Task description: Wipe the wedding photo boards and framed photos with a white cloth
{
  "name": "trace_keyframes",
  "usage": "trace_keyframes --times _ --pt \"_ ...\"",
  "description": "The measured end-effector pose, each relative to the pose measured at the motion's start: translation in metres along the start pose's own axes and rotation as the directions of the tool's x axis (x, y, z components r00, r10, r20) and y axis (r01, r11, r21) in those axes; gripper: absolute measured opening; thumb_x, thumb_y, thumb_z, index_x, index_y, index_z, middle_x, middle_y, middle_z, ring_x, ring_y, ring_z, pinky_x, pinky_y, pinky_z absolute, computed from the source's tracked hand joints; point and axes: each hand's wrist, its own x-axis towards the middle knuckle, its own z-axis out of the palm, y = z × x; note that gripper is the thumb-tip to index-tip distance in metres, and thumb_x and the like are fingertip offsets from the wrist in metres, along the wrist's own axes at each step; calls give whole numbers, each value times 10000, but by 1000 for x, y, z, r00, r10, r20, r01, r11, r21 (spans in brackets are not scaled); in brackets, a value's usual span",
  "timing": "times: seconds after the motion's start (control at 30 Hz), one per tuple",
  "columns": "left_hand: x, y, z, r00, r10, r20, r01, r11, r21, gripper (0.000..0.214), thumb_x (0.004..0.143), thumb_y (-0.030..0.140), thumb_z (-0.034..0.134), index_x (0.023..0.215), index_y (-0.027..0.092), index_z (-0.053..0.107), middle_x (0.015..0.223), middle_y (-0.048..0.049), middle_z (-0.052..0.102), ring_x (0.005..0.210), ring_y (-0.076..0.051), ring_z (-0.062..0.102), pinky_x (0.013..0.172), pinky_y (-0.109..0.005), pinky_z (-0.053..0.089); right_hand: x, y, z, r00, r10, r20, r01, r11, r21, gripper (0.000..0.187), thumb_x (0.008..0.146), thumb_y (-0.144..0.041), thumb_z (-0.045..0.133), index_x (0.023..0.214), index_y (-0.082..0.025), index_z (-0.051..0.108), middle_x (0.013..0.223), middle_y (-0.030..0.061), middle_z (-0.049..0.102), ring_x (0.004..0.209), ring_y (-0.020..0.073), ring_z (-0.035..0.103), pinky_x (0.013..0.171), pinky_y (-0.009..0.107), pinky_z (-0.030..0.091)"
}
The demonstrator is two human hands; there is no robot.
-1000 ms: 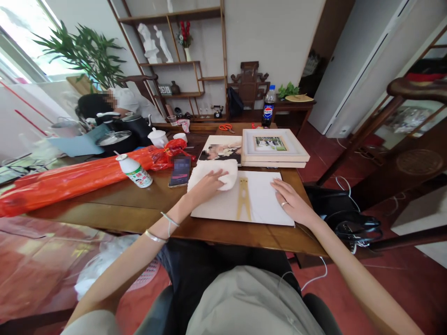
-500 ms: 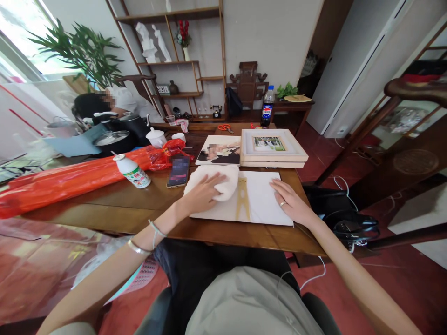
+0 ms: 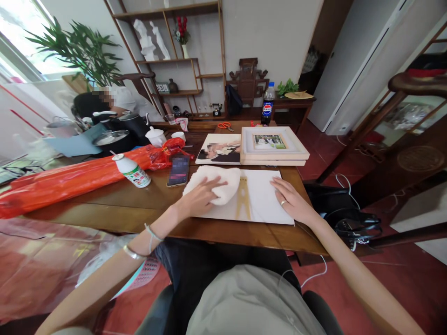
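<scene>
cloth (image 3: 228,190) under left hand (image 3: 199,197), fingers splayed; right hand (image 3: 292,201) flat on board (image 3: 260,200), lengthwise along tabletop (image 3: 226,231) front edge.

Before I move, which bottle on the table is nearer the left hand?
The white bottle, left of the phone. The other, a dark cola bottle with a blue cap, stands farther from the left hand, beyond the framed picture.

Fluffy white cloth (image 3: 230,187) over the left part of a flat white board (image 3: 263,197)
</scene>
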Motion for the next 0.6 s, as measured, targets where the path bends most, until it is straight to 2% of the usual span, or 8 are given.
trace_keyframes --times 0.13,0.23,0.37,0.47,0.6 --pt "-30 39 8 995 89 -38 -90 995 -40 277 704 69 537 814 222 741 1528 -10 306 1429 -326 199 1160 -571 147 0 -2 -1 1000 7 -7 -7 1000 12 459 970 -395 310 1367 -217 457 1479 104 388 1412 245 294 1179 473 248" --pt "-42 53 14 986 148 -79 -151 988 -39 230 702 107 575 826 210 739 1536 -30 290 1431 -347 172 1160 -580 135 0 -2 -2 1000 13 -6 -13 1000 23 459 967 -407 316 1377 -248 448 1487 84 383 1411 256 296 1173 497 253" --pt "-31 42 14 989 127 -69 -128 992 -3 211 749 126 579 859 212 738 1546 -31 268 1436 -331 167 1165 -565 135 1 -3 -2 1000 13 -15 -13 1000 25 458 963 -415 323 1375 -266 454 1481 71 396 1404 265 310 1167 514 261" --pt "-9 25 10 995 69 -71 -65 996 55 235 821 148 547 971 186 722 1555 -65 233 1435 -332 171 1145 -575 180 1 -3 -2 1000 15 -9 -15 1000 23 454 966 -405 321 1371 -252 458 1478 81 397 1405 257 308 1170 502 258" --pt "22 3 11 990 6 -140 12 992 126 304 946 297 459 1061 145 696 1559 -97 206 1428 -354 180 1118 -578 233 0 -2 -2 1000 19 -2 -19 1000 13 458 970 -390 315 1371 -220 453 1484 104 381 1412 243 294 1177 478 246"
